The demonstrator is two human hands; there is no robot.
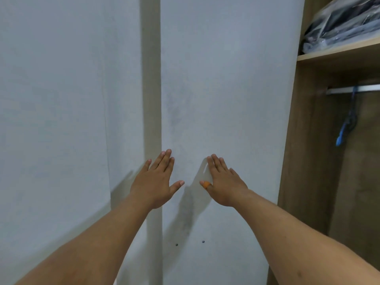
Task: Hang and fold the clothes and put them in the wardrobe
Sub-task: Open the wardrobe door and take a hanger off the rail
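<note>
**Both palms flat on the grey door**

The left hand (pixel 155 182) lies with fingers straight and close together, thumb splayed to the right, at the left edge of a matte pale-grey door (pixel 226 89). The right hand (pixel 223 182) lies flat on the same panel, fingers straight and slightly fanned, with an orange band (pixel 206 184) on its thumb. The two thumbs point at each other with a gap between. Below the hands, two small dark holes (pixel 203 241) mark the panel.

Left of the door runs a beige strip (pixel 151 79), then another flat grey panel (pixel 61 99).

To the right the wardrobe (pixel 304 161) stands open, in brown wood grain. On its upper shelf (pixel 337 51) sits a clear plastic bag (pixel 341 23) holding folded dark clothes. Under the shelf a metal rail (pixel 353 89) carries one blue hanger (pixel 347 120).
</note>
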